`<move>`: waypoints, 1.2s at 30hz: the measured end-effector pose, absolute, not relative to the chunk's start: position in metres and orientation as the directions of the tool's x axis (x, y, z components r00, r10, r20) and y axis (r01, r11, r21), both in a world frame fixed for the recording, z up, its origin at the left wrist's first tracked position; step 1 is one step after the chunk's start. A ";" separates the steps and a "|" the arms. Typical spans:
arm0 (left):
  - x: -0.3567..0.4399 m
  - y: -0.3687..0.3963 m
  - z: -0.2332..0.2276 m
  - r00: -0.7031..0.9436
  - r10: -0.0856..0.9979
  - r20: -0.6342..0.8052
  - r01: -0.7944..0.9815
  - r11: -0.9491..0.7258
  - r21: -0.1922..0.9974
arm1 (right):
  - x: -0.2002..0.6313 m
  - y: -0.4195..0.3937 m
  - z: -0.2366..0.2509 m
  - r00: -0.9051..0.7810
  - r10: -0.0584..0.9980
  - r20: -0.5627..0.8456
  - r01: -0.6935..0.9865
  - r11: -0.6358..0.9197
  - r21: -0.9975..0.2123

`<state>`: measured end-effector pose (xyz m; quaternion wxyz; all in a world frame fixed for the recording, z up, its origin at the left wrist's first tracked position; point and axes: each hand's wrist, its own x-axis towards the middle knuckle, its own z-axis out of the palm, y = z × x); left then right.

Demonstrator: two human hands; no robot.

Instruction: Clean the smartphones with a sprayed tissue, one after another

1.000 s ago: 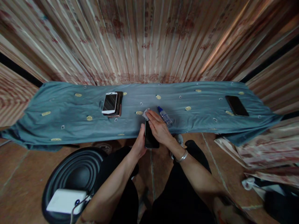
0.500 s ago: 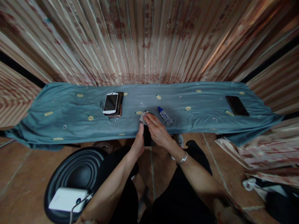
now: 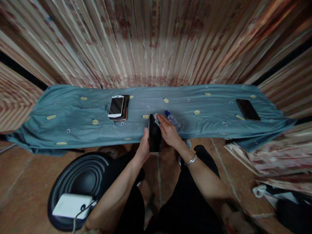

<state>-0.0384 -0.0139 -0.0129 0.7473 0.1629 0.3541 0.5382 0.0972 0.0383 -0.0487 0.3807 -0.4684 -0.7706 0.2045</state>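
A black smartphone (image 3: 154, 136) is held upright-lengthwise over the near edge of the cloth-covered table. My left hand (image 3: 143, 147) is closed on its left side, with the thumb along the edge. A light grey cloth or wipe (image 3: 156, 120) shows at the phone's top right corner, under the fingertips of my right hand (image 3: 168, 130), which press it there. Just beyond that hand lies a clear bottle with a blue cap (image 3: 172, 119). A white smartphone (image 3: 115, 106) tops a small stack of phones on the left. Another dark phone (image 3: 248, 109) lies alone at the far right.
A blue-green patterned cloth (image 3: 80, 130) covers the narrow table, with striped curtains (image 3: 146, 42) behind it. At lower left a round black stool (image 3: 69, 169) carries a white power bank (image 3: 71, 205) with a cable. A dark bag (image 3: 292, 211) lies at lower right.
My right hand has slid right, from across the phone's upper part to its right edge, taking the grey wipe along. More of the phone's dark face shows. My left hand keeps its hold.
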 end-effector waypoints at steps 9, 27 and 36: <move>-0.048 -0.006 0.008 0.185 0.876 -0.445 -0.754 0.417 0.507 | 0.087 0.028 -0.055 -0.291 0.871 0.396 0.542 0.491 -0.682; -0.067 0.009 -0.004 0.079 0.903 -0.423 -0.797 0.312 0.517 | 0.083 -0.013 -0.032 -0.485 0.763 0.428 0.573 0.647 -0.503; -0.068 0.009 -0.002 0.069 0.903 -0.425 -0.774 0.317 0.548 | 0.085 -0.020 -0.024 -0.510 0.715 0.478 0.533 0.699 -0.477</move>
